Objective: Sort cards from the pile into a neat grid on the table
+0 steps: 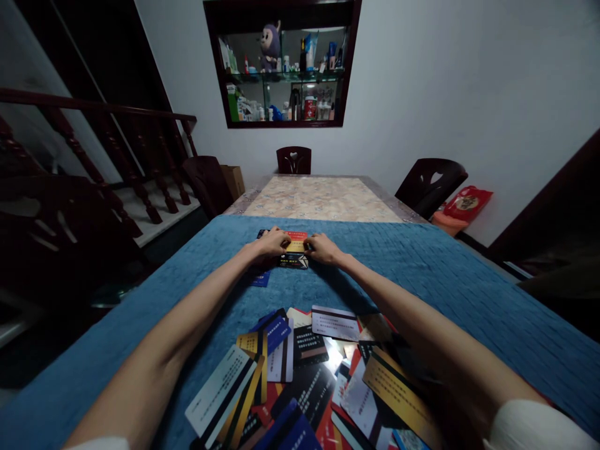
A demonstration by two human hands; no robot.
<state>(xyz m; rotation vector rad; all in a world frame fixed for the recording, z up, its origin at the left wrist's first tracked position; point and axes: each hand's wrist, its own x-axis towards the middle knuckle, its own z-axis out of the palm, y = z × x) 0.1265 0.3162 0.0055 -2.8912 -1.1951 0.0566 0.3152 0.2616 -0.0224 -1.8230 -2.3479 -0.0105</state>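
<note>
Nearest: loose pile of cards (309, 381) on blue cloth (398, 269), overlapping, mixed colours. White sleeves (529, 425) at bottom left and bottom right. 2 bare arms stretched forward past the pile: left forearm (187, 331) slants in from lower left, right forearm (412, 312) from lower right, converging ahead. Beyond pile: blue card (260, 279), flat, near left wrist. Next, black card (294, 261) with white pattern, on near side of gold card (295, 247). Left hand (272, 244) knuckles up, fingers curled, thumb and fingertips closed on gold card's left edge. Right hand (322, 249) roughly mirrors it, fingers bent, closed on right edge; grip firmness can't tell. Gold card sits between the 2 hands. Red card (297, 235) just past it. Farther: patterned tabletop (319, 197), 3 dark chairs (284, 165), wall shelf (285, 124) with purple plush toy (269, 47)
</note>
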